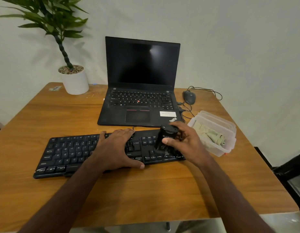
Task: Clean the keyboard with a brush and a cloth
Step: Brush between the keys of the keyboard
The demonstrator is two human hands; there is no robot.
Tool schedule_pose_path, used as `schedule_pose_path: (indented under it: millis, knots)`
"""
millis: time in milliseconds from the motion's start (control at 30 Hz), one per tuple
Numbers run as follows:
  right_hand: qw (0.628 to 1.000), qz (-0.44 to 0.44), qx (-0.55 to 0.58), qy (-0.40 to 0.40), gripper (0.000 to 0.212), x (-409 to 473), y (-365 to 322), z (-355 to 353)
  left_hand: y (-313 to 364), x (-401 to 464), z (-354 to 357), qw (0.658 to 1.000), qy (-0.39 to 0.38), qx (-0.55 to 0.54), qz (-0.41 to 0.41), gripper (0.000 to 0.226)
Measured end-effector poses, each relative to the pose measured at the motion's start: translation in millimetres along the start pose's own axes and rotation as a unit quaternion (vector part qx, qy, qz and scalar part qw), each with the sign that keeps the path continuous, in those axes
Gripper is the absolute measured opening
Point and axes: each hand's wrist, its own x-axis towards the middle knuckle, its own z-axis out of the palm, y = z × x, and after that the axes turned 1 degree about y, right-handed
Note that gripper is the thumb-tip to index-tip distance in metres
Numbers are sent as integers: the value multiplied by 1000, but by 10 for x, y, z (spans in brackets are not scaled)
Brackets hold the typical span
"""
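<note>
Black brush (166,140) gripped in right hand (184,142) fingers, on keyboard (70,153); left hand (117,148) flat, steadying.

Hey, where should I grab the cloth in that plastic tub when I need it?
Pinch the raised bunched fold of the cloth and come straight down from above: the plastic tub is open-topped, and its walls block the sides.

Two bare forearms, left hand (115,147) and right hand (186,142) without sleeves or jewellery

A wooden table (61,118) stands against a plain pale wall (238,39) — soft, even light.
</note>
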Motion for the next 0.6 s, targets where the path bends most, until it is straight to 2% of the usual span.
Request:
schedule_pose_path:
  millis: [100, 200, 333, 433, 600]
  knots:
    - [1000, -18, 10, 4, 36, 67, -60, 215, -39, -70, -44, 1000, 12, 9, 6, 139]
    - [999, -39, 5, -11, 35, 125, -138, 380, -292, -289, -137, 998, 55, 8, 2, 137]
    - [998, -55, 34, -29, 33, 224, -214, 689, -1001, -765, -284, 993, 95, -20, -71, 136]
    - [995, -55, 46, -66, 32, 308, -286, 1055, -1492, -1123, -327, 986, 88, -65, -129, 136]
    - [987, -98, 11, -130, 34, 456, -450, 1722, -1905, -1439, -301, 981, 35, -116, -150, 137]
